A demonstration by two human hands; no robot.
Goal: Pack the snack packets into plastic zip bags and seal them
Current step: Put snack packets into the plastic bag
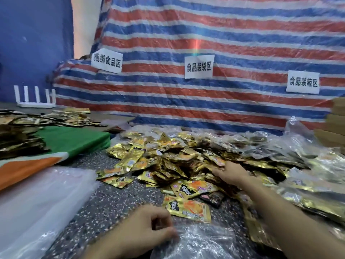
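Note:
A big heap of gold snack packets (179,161) covers the speckled table in front of me. My right hand (232,173) reaches into the heap, fingers spread over the packets; whether it holds one is hidden. My left hand (149,224) pinches the edge of a clear plastic zip bag (201,242) lying at the near edge. One gold and orange packet (188,209) lies just beyond the bag's mouth.
A stack of clear bags (37,202) lies at the near left. Filled clear bags (298,156) pile up on the right. A green and orange cloth (61,144) and more packets (22,131) lie on the left. A striped tarp (205,90) with paper labels closes the back.

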